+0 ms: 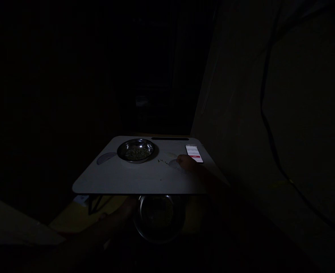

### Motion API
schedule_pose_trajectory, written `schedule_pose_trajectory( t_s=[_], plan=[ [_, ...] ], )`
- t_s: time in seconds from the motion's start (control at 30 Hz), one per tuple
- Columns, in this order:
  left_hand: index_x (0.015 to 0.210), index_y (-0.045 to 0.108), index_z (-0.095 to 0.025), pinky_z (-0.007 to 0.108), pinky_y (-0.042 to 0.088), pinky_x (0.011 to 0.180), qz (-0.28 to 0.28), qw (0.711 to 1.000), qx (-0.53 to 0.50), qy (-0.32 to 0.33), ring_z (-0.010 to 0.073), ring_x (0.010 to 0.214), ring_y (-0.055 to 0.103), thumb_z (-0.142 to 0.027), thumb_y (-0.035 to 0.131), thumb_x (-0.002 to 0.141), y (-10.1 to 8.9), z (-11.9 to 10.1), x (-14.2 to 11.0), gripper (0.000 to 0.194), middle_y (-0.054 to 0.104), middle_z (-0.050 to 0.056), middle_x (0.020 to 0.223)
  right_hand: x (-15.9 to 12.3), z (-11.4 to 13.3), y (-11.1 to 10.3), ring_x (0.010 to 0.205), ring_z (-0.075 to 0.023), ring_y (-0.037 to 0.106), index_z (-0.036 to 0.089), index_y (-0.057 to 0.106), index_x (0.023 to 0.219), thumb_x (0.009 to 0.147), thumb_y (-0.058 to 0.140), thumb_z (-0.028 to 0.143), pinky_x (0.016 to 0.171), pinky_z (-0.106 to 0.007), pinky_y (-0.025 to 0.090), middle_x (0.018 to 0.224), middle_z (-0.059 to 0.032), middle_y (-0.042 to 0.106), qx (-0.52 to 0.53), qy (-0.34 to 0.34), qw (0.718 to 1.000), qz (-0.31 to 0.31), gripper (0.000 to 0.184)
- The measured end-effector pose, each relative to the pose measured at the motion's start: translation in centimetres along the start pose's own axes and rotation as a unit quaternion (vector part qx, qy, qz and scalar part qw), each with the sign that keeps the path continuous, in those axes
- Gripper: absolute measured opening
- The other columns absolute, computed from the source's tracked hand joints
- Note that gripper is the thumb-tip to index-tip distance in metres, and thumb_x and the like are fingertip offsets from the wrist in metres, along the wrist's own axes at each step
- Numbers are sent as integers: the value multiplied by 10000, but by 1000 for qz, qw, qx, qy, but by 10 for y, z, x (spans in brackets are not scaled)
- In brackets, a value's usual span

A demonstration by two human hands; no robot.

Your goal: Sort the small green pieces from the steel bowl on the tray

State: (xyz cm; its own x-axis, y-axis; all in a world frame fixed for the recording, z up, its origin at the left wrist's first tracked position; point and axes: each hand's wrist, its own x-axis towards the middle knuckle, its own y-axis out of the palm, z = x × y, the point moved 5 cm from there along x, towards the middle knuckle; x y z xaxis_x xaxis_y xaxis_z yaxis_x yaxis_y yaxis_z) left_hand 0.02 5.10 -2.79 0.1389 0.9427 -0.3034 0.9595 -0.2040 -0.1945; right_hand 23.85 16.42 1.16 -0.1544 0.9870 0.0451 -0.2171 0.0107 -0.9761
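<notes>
Below the near edge of the table (113, 181), deep in the gloom, sits the lower bowl (144, 233), round and metal, with a dull yellow-green tint inside; contents or reflection, it's too dark to call! Left of that bowl, just under the table's near edge, is the left hand (130, 205), close by the rim, and whether it's open or gripping cannot be told. Up onto the table now: one dark speck (160, 179) near the middle of the front edge, and beyond it, right of the table's centre, the right hand (186, 162), fingers looking bent and low over the top, any hold on something hidden in shadow. Just beside it, toward the table's middle, lies a short trail of loose pieces (162, 162), so handling these looks like the step in hand; a move from here calls for a light fingertip pinch. Left of the table's centre stands the upper bowl (140, 143), shiny steel, its bottom covered with small greenish pieces (138, 153). Near the table's right edge, a phone (194, 154) glows, and along the far edge runs a dark slot (170, 138).
</notes>
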Motion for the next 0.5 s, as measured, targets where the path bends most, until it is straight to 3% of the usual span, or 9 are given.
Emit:
schedule_pose_trajectory(
  t_s=[0.27,0.5],
  plan=[
    [777,578,-113,294,428,695,13,1000,-1,-19,238,903,528,-147,454,617,0,6,4,206,632,100,810,3,1,3,841,-134,511,145,571,879,746,357,161,685,-191,352,935,-69,577,16,-4,1000,-12,252],
    [855,558,-107,285,429,683,10,1000,-11,-25,212,832,556,-180,439,627,3,3,2,267,618,89,871,4,3,2,828,-150,520,149,562,891,756,348,182,661,-206,364,924,-76,580,11,17,1000,-11,255]
  ],
)
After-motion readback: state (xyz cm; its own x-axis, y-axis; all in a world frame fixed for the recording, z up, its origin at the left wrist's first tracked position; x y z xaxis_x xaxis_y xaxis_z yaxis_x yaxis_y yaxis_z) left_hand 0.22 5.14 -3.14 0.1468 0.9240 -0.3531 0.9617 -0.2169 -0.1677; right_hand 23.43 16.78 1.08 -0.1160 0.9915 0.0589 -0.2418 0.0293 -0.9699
